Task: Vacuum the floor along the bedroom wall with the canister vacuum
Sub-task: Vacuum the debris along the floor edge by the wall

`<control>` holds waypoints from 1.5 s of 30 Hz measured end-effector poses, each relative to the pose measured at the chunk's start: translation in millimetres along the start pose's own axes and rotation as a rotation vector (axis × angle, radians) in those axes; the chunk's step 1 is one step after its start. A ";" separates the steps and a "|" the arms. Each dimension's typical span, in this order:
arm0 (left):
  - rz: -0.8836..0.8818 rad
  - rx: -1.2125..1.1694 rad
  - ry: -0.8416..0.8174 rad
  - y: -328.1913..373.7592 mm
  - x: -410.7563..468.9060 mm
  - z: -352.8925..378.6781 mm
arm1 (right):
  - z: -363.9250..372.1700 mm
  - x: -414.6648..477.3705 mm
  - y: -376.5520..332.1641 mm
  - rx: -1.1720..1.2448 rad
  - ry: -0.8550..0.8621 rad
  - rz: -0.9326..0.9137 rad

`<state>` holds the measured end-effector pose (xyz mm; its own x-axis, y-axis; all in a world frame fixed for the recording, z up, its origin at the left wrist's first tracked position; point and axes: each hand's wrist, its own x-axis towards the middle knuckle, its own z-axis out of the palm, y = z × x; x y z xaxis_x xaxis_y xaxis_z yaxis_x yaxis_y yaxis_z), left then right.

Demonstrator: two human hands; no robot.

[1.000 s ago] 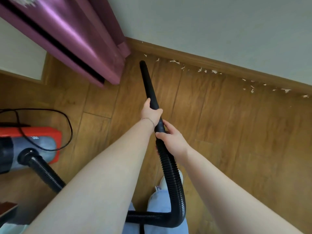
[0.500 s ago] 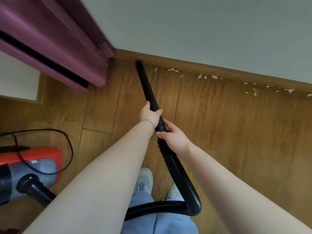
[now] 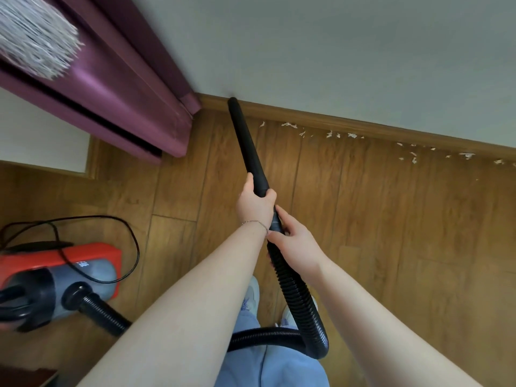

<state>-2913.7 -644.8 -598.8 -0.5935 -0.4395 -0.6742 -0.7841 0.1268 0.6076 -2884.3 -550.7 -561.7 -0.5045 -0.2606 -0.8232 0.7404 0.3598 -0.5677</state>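
Observation:
A long black tapered nozzle point(image 3: 245, 143) points at the wooden baseboard point(image 3: 321, 118), its tip touching it near the purple furniture corner. My left hand point(image 3: 255, 203) grips the nozzle's thick end. Just behind it, my right hand point(image 3: 293, 243) holds the collar where the ribbed black hose point(image 3: 298, 297) begins. The hose loops down past my feet and runs left to the red and grey canister vacuum point(image 3: 55, 280) on the floor. White scraps of debris point(image 3: 329, 134) lie scattered along the baseboard to the right of the nozzle tip.
A purple piece of furniture point(image 3: 111, 101) stands against the pale wall at upper left, with a grey fringed cloth point(image 3: 33, 37) on it. A black power cord point(image 3: 131, 247) loops on the wooden floor by the canister. My shoes and light blue trousers are below.
The nozzle tip has moved forward from the open floor up to the baseboard, left of the scraps. Both hands kept their grip.

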 end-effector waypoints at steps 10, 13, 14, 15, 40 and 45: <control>-0.020 0.060 -0.108 7.9 15.7 1.1 | -6.5 3.6 -16.7 0.029 0.019 0.047; -0.024 0.047 -0.119 6.0 14.8 5.0 | -8.4 3.6 -12.3 0.011 0.038 0.056; -0.024 0.046 -0.112 6.4 15.2 5.4 | -8.9 5.8 -12.2 0.004 0.038 0.060; -0.025 0.045 -0.102 6.8 16.3 4.5 | -9.0 8.5 -12.8 -0.003 0.033 0.061; -0.095 -0.015 -0.192 -15.6 32.3 39.6 | -39.6 21.1 22.2 0.121 -0.056 0.134; -0.069 0.012 -0.219 -22.9 24.7 51.8 | -45.0 4.6 41.2 0.201 -0.079 0.110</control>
<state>-2919.8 -612.5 -651.1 -0.5623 -0.2441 -0.7901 -0.8257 0.1146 0.5523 -2876.1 -496.8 -589.3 -0.3856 -0.3013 -0.8721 0.8664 0.2067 -0.4545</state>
